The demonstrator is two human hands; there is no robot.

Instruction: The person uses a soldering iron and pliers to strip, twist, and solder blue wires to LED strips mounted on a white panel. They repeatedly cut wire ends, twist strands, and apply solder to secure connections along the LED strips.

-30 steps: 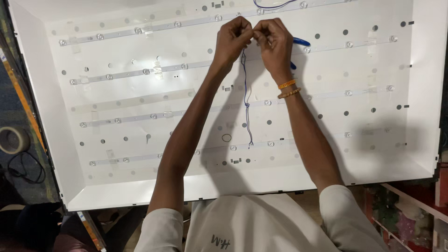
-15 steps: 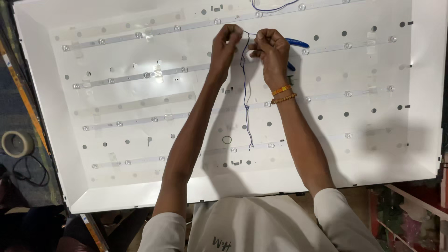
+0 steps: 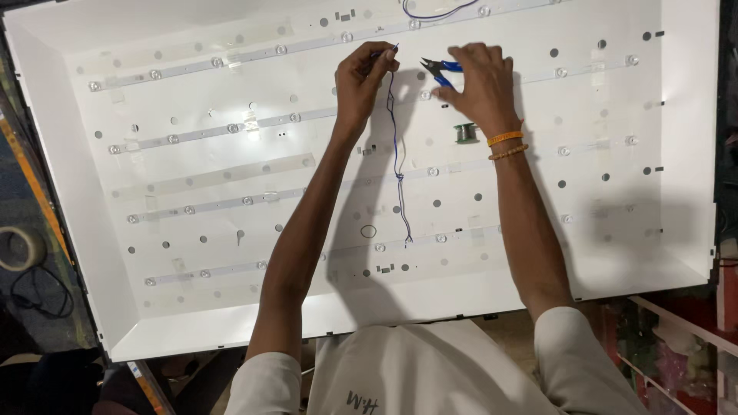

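Observation:
A large white backlight panel [image 3: 676, 154] with rows of light strips lies flat below me. My left hand [image 3: 361, 81] pinches the top end of a thin blue wire [image 3: 397, 161], which hangs down across the panel to a lower strip. My right hand [image 3: 478, 81] has closed on blue-handled cutters [image 3: 440, 71], whose jaws point left toward the wire's top end, a short gap away. Orange bead bracelets circle my right wrist. A small spool of solder [image 3: 465, 133] rests on the panel just below my right hand.
Another blue wire loop [image 3: 430, 11] lies at the panel's top edge. A roll of tape [image 3: 19, 247] and a black cable [image 3: 34, 296] sit on the dark surface at left. Red shelving [image 3: 692, 346] stands at lower right.
My two hands were together at the wire's top end. Now they have parted: the right hand moved right and holds the cutters, while the left keeps the wire.

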